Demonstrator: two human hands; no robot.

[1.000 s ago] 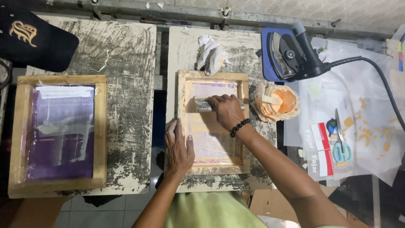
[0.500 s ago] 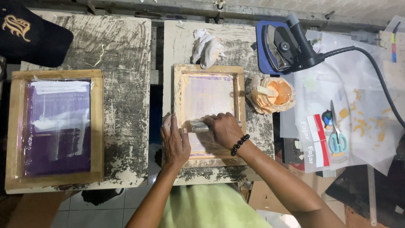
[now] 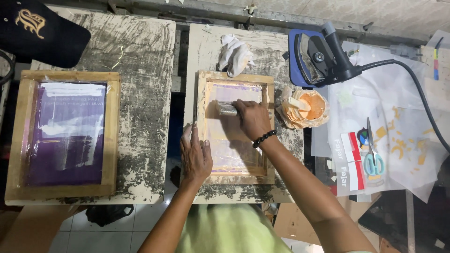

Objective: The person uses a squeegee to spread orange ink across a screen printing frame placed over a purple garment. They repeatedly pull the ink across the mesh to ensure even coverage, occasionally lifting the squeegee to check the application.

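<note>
Fig.: Paint-crusted table (image 3: 140,61), w/ purple-mesh screen frame (image 3: 63,133) parked idle at left. Centre: small wooden screen frame (image 3: 234,126) lying flat on its board. Left hand (image 3: 196,157), open & flat, grasping nothing, presses frame's left rail, prob. to stop it shifting. Right hand (image 3: 253,119), fingers closed round squeegee (image 3: 228,109), blade on mesh nr top. Orange ink cup (image 3: 307,107) just beside frame, w/in reach.

Left hand (image 3: 195,157) lies flat; right hand (image 3: 251,118) fingers curled, gripping.
</note>
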